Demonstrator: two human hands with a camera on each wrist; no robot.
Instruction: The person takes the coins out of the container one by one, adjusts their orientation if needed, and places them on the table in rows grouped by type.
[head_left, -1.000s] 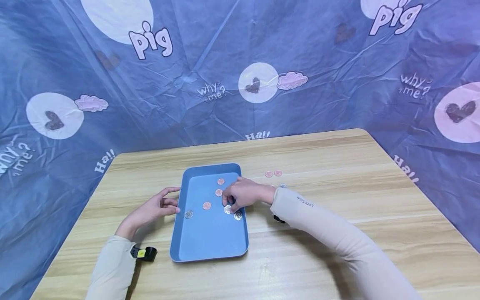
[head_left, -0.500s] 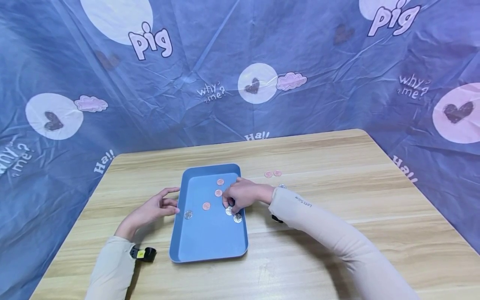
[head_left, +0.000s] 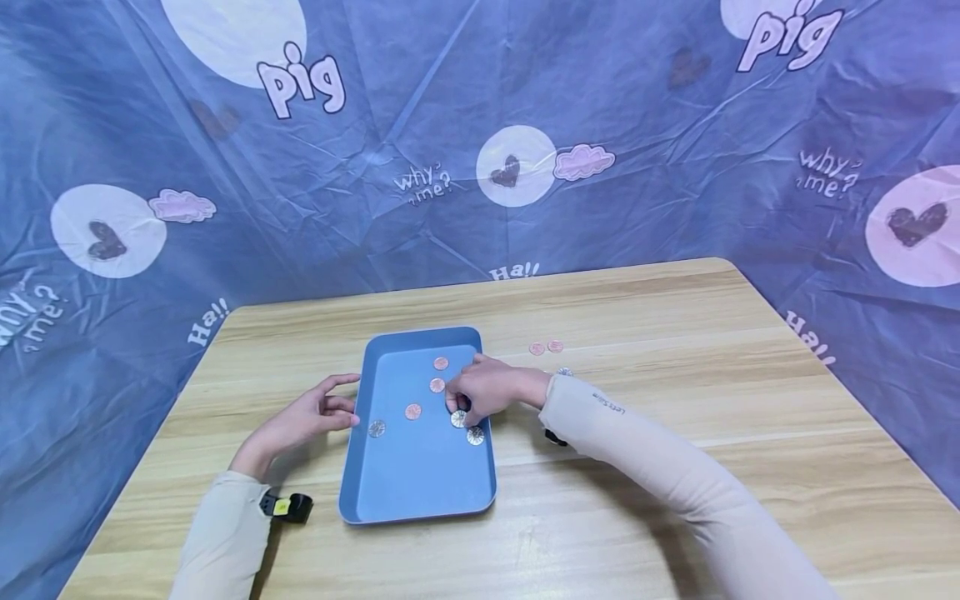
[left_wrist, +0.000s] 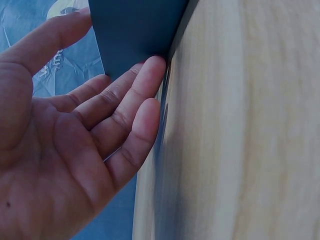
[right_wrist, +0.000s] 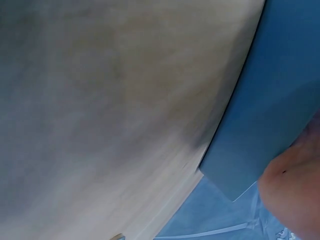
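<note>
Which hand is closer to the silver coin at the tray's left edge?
Left. The left hand rests beside the silver coin, outside the tray; the right hand is across the tray.

One blue tray (head_left: 390,483) sits on the table (head_left: 675,467). In it lie three copper coins (head_left: 413,412) and three silver coins (head_left: 377,428). Outside it are two more copper coins (head_left: 545,347) and, half hidden by the sleeve, perhaps one silver coin (head_left: 564,372).

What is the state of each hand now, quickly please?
Left hand: open, straight fingers touching the left rim of the blue tray.
Right hand: fingers curled over a silver coin in the tray; whether it grips it cannot be told.
</note>
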